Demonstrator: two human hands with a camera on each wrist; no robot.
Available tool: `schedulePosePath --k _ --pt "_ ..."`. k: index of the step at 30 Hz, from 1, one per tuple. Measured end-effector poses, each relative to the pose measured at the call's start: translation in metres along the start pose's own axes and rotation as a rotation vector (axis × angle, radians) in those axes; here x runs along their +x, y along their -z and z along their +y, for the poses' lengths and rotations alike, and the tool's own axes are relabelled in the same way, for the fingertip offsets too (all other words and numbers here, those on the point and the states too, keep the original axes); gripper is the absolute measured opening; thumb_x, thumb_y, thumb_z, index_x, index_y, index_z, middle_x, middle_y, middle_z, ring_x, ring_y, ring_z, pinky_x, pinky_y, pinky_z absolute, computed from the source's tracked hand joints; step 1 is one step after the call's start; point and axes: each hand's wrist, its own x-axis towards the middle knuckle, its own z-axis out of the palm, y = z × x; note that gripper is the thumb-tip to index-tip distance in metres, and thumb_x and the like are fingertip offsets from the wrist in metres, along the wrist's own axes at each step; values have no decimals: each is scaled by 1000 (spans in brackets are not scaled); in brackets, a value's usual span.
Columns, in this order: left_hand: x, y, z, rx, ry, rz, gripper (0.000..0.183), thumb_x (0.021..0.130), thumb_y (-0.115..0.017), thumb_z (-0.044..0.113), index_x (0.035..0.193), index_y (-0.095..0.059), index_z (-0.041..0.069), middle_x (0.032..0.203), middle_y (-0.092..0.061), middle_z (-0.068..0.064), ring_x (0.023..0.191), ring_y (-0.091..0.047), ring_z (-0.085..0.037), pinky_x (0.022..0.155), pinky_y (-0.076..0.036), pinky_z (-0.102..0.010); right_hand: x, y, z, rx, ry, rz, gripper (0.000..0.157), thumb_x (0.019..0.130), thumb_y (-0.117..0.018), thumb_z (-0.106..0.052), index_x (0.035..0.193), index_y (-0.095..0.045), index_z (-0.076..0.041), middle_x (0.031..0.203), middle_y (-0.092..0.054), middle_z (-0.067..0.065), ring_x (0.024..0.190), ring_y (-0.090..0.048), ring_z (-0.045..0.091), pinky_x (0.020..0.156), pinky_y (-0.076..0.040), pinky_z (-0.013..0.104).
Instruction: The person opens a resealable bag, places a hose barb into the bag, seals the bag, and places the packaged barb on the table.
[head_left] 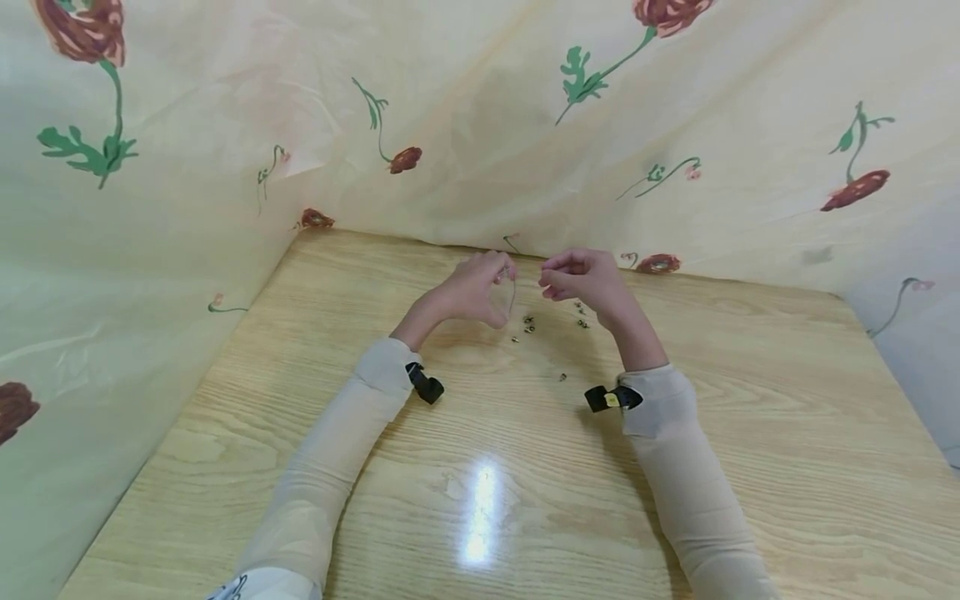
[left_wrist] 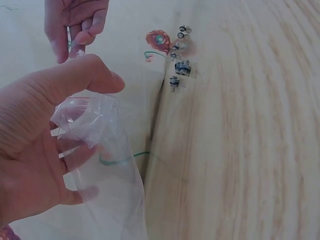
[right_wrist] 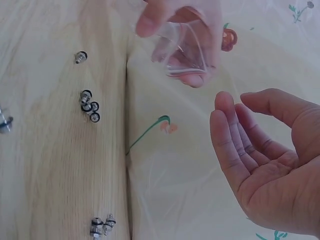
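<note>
My left hand [head_left: 474, 287] holds a clear plastic zip bag [left_wrist: 112, 167] near its mouth, thumb on one side and bent fingers on the other. The bag's mouth gapes toward the other hand in the right wrist view, and its body hangs down in the left wrist view. Just to the right, my right hand [head_left: 592, 279] is raised with fingers loosely bent and nothing visible between them; its fingertips are close to the bag's mouth but apart from it. Small metal fittings [right_wrist: 90, 106] with black rings lie on the wooden table below the hands.
The fittings lie in loose groups, with a pair [right_wrist: 102, 226] near the table's back edge and a single one [head_left: 563, 377] closer to me. A flowered cloth [head_left: 465, 125] hangs behind and to the left of the table [head_left: 750, 433].
</note>
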Motion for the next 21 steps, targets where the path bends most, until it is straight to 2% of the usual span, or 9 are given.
schedulePosePath --k 6,13,21 --pt "0 -3 -5 4 -9 -17 60 73 -79 18 123 -45 13 114 -46 -8 108 -40 -26 90 -32 -41 -1 2 -1 -2 1 -5 25 98 -66 -12 115 -64 6 88 -72 -1 77 -72 11 77 -61 29" --pt "0 -3 -7 -12 -16 -10 62 74 -81 17 123 -43 11 118 -45 -13 109 -38 -27 92 -30 -44 -4 3 2 -59 -19 -29 29 98 -66 -13 118 -63 9 89 -73 1 78 -73 13 79 -61 32" --pt "1 -2 -7 -35 -46 7 63 74 -82 16 122 -43 11 124 -47 -21 110 -37 -27 97 -29 -48 -9 6 9 -111 23 -86 28 97 -68 -13 117 -64 6 93 -73 6 79 -72 17 78 -61 34"
